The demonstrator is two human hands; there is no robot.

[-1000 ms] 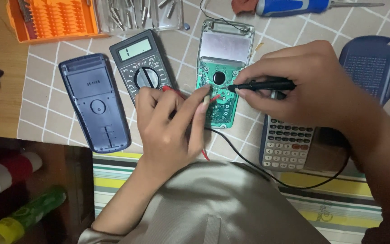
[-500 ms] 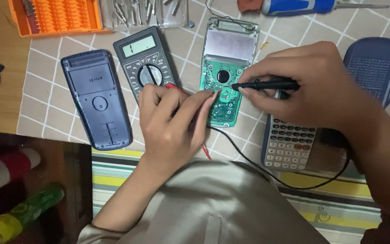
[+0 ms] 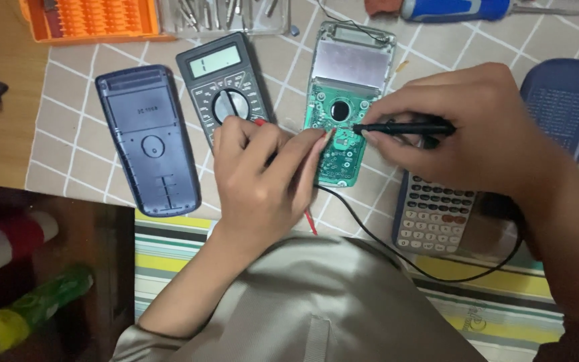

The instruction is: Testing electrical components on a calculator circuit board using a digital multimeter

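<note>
— Where are your hands right now?

— My right hand [image 3: 484, 134] pinches the black probe [image 3: 403, 127], fingers closed round it, tip down on the green board [image 3: 340, 131] near its round centre hole. My left hand [image 3: 263, 177] holds the red probe [image 3: 260, 123], fingers curled tight on it, pointing at the same board from the left

— And the board?

— Middle of the surface, between the meter [image 3: 226, 87] on its left and the keypad [image 3: 433, 214] near right

— What worries you?

— The tips are close together. I think a slip could bridge two pads and give a false reading, or scratch a trace. The black lead [image 3: 397, 251] loops near under my wrist; a tug there might drag the tip off. The board lies loose, so it may shift under pressure
</note>
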